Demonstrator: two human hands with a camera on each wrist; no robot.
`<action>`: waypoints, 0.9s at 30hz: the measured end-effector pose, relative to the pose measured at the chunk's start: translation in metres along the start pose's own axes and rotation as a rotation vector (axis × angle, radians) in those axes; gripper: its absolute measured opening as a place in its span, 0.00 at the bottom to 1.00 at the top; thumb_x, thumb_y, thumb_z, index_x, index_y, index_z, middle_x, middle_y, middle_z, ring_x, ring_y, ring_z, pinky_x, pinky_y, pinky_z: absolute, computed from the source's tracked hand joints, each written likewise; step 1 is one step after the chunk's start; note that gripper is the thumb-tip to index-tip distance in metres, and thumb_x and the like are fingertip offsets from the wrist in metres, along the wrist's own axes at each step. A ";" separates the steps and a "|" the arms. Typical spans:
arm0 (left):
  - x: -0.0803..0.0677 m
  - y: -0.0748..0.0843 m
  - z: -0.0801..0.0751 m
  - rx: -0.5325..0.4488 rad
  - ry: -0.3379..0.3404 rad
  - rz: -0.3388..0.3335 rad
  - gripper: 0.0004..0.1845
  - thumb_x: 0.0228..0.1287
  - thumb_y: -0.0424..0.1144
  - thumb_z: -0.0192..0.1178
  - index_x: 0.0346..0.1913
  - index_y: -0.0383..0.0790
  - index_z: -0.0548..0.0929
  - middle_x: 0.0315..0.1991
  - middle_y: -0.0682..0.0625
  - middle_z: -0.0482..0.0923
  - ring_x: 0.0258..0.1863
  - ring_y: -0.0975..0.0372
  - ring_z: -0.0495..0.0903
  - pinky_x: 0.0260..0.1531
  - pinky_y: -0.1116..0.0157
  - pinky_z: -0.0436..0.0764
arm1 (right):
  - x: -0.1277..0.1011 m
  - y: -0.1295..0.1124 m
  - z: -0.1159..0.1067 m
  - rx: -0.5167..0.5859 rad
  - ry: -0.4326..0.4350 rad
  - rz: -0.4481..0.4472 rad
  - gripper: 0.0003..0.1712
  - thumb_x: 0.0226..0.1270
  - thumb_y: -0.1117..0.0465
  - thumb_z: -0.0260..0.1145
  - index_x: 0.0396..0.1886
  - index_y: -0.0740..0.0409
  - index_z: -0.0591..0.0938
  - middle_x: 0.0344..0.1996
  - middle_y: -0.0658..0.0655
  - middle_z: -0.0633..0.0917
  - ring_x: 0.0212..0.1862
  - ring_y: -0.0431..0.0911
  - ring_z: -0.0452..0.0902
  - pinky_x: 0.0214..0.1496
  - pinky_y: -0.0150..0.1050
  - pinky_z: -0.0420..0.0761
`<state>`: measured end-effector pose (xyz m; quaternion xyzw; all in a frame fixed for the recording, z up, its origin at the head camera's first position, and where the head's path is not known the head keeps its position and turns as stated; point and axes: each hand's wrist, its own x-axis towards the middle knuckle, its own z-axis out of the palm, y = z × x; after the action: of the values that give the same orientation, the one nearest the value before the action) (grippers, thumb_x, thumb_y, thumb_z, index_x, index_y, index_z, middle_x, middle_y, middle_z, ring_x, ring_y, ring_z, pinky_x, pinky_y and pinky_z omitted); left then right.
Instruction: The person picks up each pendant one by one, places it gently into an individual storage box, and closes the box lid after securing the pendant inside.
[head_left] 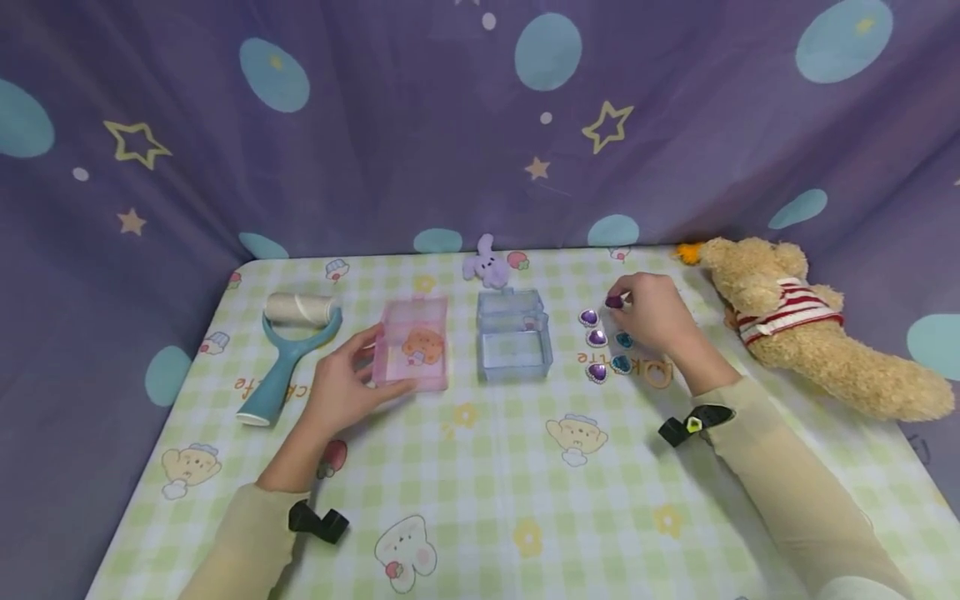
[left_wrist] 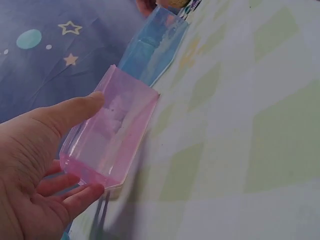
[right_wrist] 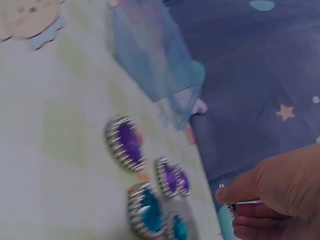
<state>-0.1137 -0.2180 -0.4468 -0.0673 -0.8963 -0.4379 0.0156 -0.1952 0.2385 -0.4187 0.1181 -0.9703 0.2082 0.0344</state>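
Observation:
My left hand (head_left: 347,385) grips the near left corner of a small pink clear box (head_left: 414,343); in the left wrist view the thumb lies on top of the pink box (left_wrist: 112,135) and the fingers (left_wrist: 75,192) curl under it. A blue clear box (head_left: 514,335) stands open just to the right, also seen as the blue box (left_wrist: 152,45). My right hand (head_left: 651,317) pinches a dark purple gem (head_left: 614,302) above several purple and teal heart gems (head_left: 597,338). The gems (right_wrist: 125,142) lie on the cloth beside the blue box (right_wrist: 150,55).
A lint roller (head_left: 288,342) with a teal handle lies left of the pink box. A tan plush dog (head_left: 802,321) lies at the right edge, a small purple plush (head_left: 487,265) at the back. The table (head_left: 480,500) has a checked cloth, walled by purple fabric.

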 end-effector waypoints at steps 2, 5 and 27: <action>-0.002 -0.002 -0.001 -0.009 -0.007 -0.012 0.53 0.49 0.41 0.87 0.77 0.34 0.71 0.65 0.32 0.81 0.63 0.40 0.85 0.57 0.48 0.88 | 0.001 -0.005 -0.004 0.021 0.010 -0.006 0.09 0.67 0.64 0.73 0.44 0.62 0.90 0.41 0.63 0.92 0.43 0.57 0.85 0.50 0.55 0.86; -0.004 -0.005 0.000 -0.028 -0.013 -0.020 0.53 0.49 0.40 0.87 0.77 0.33 0.71 0.65 0.31 0.81 0.64 0.40 0.84 0.57 0.49 0.88 | 0.001 -0.013 -0.009 0.038 0.038 -0.027 0.07 0.67 0.64 0.74 0.44 0.59 0.91 0.42 0.62 0.92 0.42 0.56 0.85 0.49 0.54 0.86; 0.003 -0.005 0.000 -0.020 0.003 -0.029 0.52 0.47 0.41 0.88 0.75 0.34 0.73 0.63 0.31 0.83 0.61 0.40 0.86 0.55 0.48 0.89 | 0.042 -0.134 -0.013 0.206 0.068 -0.368 0.10 0.65 0.61 0.78 0.45 0.57 0.91 0.41 0.56 0.92 0.42 0.51 0.89 0.50 0.44 0.90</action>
<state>-0.1177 -0.2204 -0.4501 -0.0539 -0.8928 -0.4472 0.0100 -0.2033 0.1160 -0.3485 0.2891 -0.9043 0.3002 0.0926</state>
